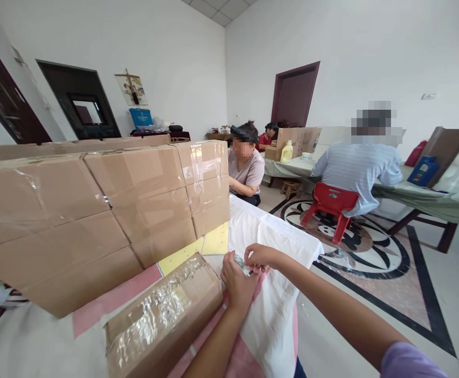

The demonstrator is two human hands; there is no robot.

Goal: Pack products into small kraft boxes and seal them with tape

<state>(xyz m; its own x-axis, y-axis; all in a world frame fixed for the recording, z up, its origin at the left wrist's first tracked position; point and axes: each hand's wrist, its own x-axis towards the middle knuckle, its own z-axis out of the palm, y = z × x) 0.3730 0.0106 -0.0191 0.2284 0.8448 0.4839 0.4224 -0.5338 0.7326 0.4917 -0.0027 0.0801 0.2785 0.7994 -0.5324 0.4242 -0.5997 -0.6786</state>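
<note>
Closest to me lies the tape-wrapped brown cardboard box (162, 315), skewed on the table, and I place everything else from it. Just past its right end the left hand (237, 281) and right hand (260, 257) meet, both pinched on a small glinting clear piece (242, 262). The left curls around it from below, and the right nips it with its fingertips from above. What the piece is I cannot tell. It sits between the two hands, over the white cloth (277, 231) that spreads right of and beyond the box. Behind the box rises a stacked wall of large brown cardboard cartons (95, 210), with a yellow dotted sheet (198, 249) and a pink sheet (111, 299) showing between wall and box. Well beyond the box, up and to its right, I see one person in a pale top (249, 170) seated at the cloth's far end, and another person in a striped shirt (355, 170) on a red plastic chair (332, 202).
</note>
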